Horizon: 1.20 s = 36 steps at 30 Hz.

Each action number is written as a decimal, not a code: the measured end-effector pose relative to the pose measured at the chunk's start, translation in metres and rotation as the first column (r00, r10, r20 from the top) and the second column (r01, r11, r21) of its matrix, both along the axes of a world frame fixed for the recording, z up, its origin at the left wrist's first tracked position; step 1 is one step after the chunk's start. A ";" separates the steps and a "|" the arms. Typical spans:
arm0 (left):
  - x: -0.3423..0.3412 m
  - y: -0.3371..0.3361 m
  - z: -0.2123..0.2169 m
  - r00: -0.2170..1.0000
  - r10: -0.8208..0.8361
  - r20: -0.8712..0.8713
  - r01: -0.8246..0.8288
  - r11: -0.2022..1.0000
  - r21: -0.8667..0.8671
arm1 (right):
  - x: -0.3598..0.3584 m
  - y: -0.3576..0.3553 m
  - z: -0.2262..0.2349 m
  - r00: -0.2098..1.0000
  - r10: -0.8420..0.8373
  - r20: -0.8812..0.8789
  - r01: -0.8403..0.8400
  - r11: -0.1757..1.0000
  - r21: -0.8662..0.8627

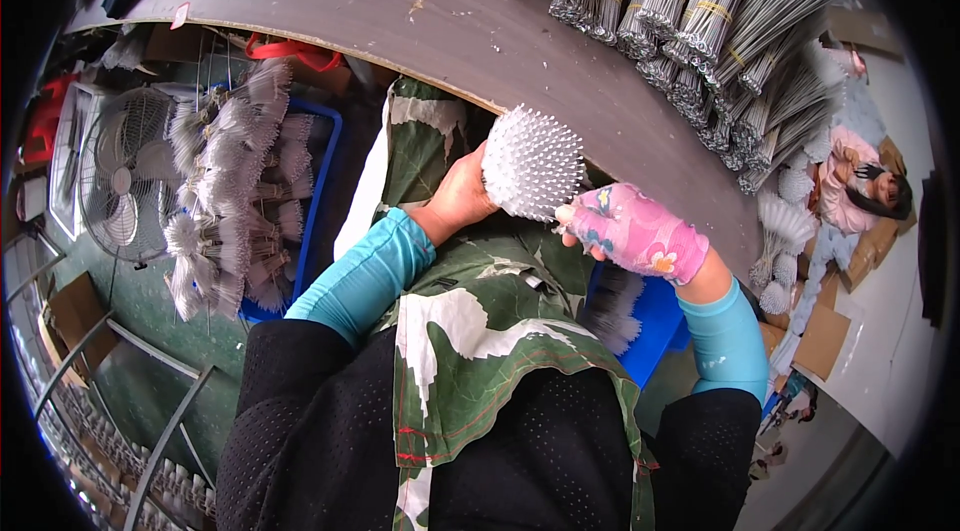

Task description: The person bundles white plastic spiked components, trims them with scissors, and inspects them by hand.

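My bare left hand (462,193) is closed around the side of a thick round bundle of white-bristled wire brushes (533,163), held upright above my lap by the table's edge. Its many whitish tips face up at me; the stems below are hidden. A pink flowered fingerless glove covers my right hand (632,231). The bent fingers of that hand are pinched together at the bundle's lower right edge. Whatever lies between those fingertips is too small to make out.
On the brown table (400,1), bundles of wire brushes (690,21) with yellow ties lie at far right. Blue crates (325,171) of brushes stand left and below right, near a fan (122,181) and metal rack (165,451). Another person (855,181) is at far right among cartons.
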State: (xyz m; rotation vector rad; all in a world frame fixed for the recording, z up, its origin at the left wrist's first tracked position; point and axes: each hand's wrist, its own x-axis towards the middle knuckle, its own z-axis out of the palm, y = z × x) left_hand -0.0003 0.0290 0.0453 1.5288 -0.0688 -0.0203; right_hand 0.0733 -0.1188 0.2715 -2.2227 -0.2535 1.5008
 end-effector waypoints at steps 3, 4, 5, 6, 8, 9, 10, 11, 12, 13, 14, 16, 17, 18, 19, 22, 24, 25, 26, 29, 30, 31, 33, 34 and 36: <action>-0.001 -0.001 -0.002 1.000 0.013 0.015 -0.013 1.000 0.013 | -0.003 -0.001 -0.002 0.996 0.042 0.073 -0.047 0.996 0.073; -0.001 -0.001 -0.003 1.000 0.018 0.023 -0.018 1.000 0.021 | -0.003 -0.001 -0.001 0.994 0.060 0.097 -0.067 0.995 0.074; -0.001 -0.001 -0.005 0.999 0.025 0.019 -0.026 0.999 0.038 | -0.004 -0.001 -0.001 0.990 0.077 0.120 -0.087 0.994 0.073; -0.001 -0.002 -0.007 0.999 0.033 0.016 -0.033 0.998 0.055 | -0.004 -0.001 0.001 0.996 0.025 0.080 -0.032 0.996 0.081; -0.002 -0.004 -0.012 0.998 0.053 0.020 -0.055 0.994 0.089 | -0.002 -0.002 0.003 0.997 -0.076 0.000 0.076 0.995 0.065; -0.003 -0.005 -0.014 0.997 0.065 0.028 -0.068 0.992 0.108 | -0.002 -0.003 0.005 0.997 -0.077 -0.016 0.078 0.994 0.071; -0.003 -0.006 -0.016 0.996 0.076 0.036 -0.080 0.989 0.126 | -0.001 -0.003 0.006 0.997 -0.077 -0.028 0.078 0.995 0.054; -0.004 -0.007 -0.017 0.991 0.106 0.079 -0.119 0.977 0.178 | -0.001 -0.004 0.006 0.997 -0.075 -0.035 0.076 0.997 0.021; -0.004 -0.008 -0.018 0.983 0.134 0.125 -0.159 0.961 0.227 | -0.002 -0.006 0.007 0.988 -0.125 -0.089 0.128 0.991 0.030; -0.004 -0.009 -0.019 0.973 0.158 0.171 -0.201 0.941 0.272 | -0.003 -0.008 0.007 0.975 -0.171 -0.139 0.175 0.984 0.020; -0.005 -0.009 -0.019 0.974 0.165 0.158 -0.205 0.935 0.290 | -0.005 -0.010 0.007 0.958 -0.215 -0.190 0.220 0.975 0.007; -0.006 -0.010 -0.018 0.975 0.180 0.131 -0.214 0.921 0.324 | -0.013 -0.014 0.003 0.914 -0.308 -0.262 0.325 0.945 0.023; -0.006 -0.010 -0.017 0.976 0.182 0.118 -0.211 0.924 0.319 | -0.017 -0.017 0.000 0.894 -0.353 -0.277 0.363 0.932 -0.013; -0.006 -0.010 -0.016 0.977 0.184 0.104 -0.208 0.926 0.314 | -0.020 -0.019 -0.004 0.874 -0.388 -0.293 0.402 0.915 -0.011; -0.006 -0.010 -0.015 0.978 0.187 0.091 -0.206 0.928 0.311 | -0.023 -0.021 -0.008 0.866 -0.395 -0.308 0.432 0.900 0.061; -0.006 -0.010 -0.013 0.979 0.180 0.094 -0.201 0.920 0.337 | -0.029 -0.025 -0.016 0.860 -0.434 -0.270 0.470 0.878 0.087; -0.006 -0.011 -0.014 0.979 0.181 0.096 -0.203 0.924 0.324 | -0.030 -0.025 -0.019 0.860 -0.436 -0.265 0.476 0.873 0.106; -0.005 -0.011 -0.015 0.978 0.185 0.098 -0.207 0.926 0.317 | -0.030 -0.024 -0.019 0.865 -0.427 -0.263 0.470 0.873 0.129; -0.005 -0.011 -0.016 0.978 0.183 0.096 -0.205 0.924 0.324 | -0.030 -0.023 -0.018 0.868 -0.434 -0.242 0.470 0.874 0.120; -0.005 -0.011 -0.016 0.976 0.193 0.099 -0.216 0.914 0.344 | -0.031 -0.019 -0.018 0.887 -0.404 -0.222 0.440 0.887 0.142; -0.005 -0.011 -0.016 0.974 0.200 0.105 -0.224 0.911 0.347 | -0.029 -0.021 -0.015 0.893 -0.389 -0.227 0.424 0.896 0.133; -0.006 -0.011 -0.016 0.972 0.206 0.110 -0.231 0.908 0.349 | -0.027 -0.023 -0.012 0.900 -0.370 -0.230 0.405 0.906 0.124; -0.007 -0.011 -0.016 0.977 0.195 0.080 -0.211 0.919 0.333 | -0.026 -0.025 -0.008 0.896 -0.375 -0.236 0.404 0.910 0.087; -0.006 -0.011 -0.017 0.980 0.190 0.067 -0.201 0.924 0.325 | -0.026 -0.025 -0.008 0.890 -0.381 -0.248 0.410 0.909 0.075; -0.006 -0.011 -0.017 0.977 0.191 0.091 -0.210 0.922 0.325 | -0.026 -0.025 -0.009 0.887 -0.391 -0.244 0.418 0.906 0.070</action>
